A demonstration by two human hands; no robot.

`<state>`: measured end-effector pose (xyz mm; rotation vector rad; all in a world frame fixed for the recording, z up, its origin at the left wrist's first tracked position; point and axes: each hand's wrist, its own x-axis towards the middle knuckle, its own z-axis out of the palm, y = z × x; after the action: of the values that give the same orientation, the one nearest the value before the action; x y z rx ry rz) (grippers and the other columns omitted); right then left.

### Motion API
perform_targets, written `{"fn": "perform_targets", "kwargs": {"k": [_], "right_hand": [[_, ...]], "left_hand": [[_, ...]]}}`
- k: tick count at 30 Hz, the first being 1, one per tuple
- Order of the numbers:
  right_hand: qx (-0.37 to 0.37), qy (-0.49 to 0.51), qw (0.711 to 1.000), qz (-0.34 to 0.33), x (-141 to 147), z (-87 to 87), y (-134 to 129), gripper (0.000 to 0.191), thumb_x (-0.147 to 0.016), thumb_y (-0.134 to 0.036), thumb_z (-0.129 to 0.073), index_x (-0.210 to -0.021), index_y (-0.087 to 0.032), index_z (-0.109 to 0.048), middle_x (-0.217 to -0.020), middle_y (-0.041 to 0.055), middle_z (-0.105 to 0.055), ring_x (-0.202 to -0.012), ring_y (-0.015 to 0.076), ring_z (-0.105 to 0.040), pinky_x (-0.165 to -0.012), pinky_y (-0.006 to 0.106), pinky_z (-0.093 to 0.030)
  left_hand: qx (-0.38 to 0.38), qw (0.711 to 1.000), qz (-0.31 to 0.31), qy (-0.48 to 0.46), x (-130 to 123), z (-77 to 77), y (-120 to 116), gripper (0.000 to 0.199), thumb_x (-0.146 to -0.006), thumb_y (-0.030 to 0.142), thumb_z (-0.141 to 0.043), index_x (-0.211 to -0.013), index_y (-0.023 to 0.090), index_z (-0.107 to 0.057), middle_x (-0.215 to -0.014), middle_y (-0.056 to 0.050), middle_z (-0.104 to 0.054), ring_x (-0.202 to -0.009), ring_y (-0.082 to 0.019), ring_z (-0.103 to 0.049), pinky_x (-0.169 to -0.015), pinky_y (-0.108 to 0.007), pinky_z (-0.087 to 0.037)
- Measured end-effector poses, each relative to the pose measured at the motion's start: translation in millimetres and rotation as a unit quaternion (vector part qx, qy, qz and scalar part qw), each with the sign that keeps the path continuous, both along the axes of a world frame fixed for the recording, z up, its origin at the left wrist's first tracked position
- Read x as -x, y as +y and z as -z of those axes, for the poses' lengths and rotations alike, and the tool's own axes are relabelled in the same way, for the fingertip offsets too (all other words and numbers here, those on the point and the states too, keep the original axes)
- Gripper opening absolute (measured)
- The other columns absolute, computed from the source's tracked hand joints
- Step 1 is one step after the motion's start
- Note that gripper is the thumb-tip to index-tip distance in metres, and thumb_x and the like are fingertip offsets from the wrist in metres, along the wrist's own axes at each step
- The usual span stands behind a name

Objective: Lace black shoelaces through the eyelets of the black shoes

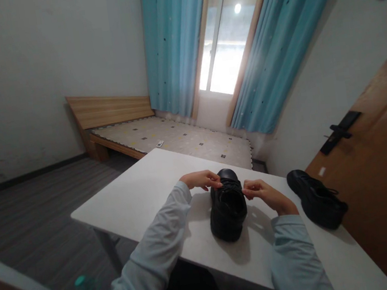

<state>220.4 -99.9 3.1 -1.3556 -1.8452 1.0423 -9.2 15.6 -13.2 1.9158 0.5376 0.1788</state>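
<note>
A black lace-up shoe (227, 221) stands upright on the white table, its heel towards me and its toe pointing away. Its black shoelace (232, 185) runs across the front above the dark opening. On the left side of the lacing, my left hand (202, 180) is closed in a pinch on the shoelace. Opposite it, my right hand (262, 194) also pinches the shoelace at the shoe's right edge. The thin lace ends between my fingers are hard to make out. A second black shoe (317, 200) rests farther right, a loose lace loop sticking up.
The white table (128, 191) reaches out to the left and right of me. Beyond it is a bed with a patterned mattress (178, 135) and a small white remote (159, 143). A wooden door (377, 163) stands close on the right; a teal object (85, 285) sits low at left.
</note>
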Motion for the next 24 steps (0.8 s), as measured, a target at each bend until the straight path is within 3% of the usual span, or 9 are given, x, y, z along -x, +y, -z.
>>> {"fn": "perform_targets", "kwargs": {"k": [10, 24], "right_hand": [[0.026, 0.044, 0.999, -0.004, -7, 10.4, 3, 0.038, -0.071, -0.049, -0.067, -0.059, -0.016, -0.053, -0.065, -0.0024, -0.047, -0.064, 0.0119, -0.048, -0.062, 0.026, -0.041], [0.018, 0.007, 1.000, 0.024, 4, -4.7, -3, 0.041, -0.071, -0.053, -0.063, -0.059, -0.016, -0.052, -0.058, -0.0034, -0.046, -0.060, 0.0115, -0.048, -0.059, 0.026, -0.043]], "left_hand": [[0.004, 1.000, 0.001, 0.001, 2, 1.9, 1, 0.042, -0.065, 0.057, -0.064, -0.069, 0.016, -0.053, -0.070, 0.003, -0.049, -0.070, -0.010, -0.045, -0.063, -0.022, -0.036], [-0.005, 0.999, -0.050, 0.008, -4, -1.6, 0, 0.047, -0.066, 0.062, -0.060, -0.076, 0.016, -0.058, -0.075, 0.002, -0.054, -0.069, -0.009, -0.046, -0.060, -0.020, -0.039]]}}
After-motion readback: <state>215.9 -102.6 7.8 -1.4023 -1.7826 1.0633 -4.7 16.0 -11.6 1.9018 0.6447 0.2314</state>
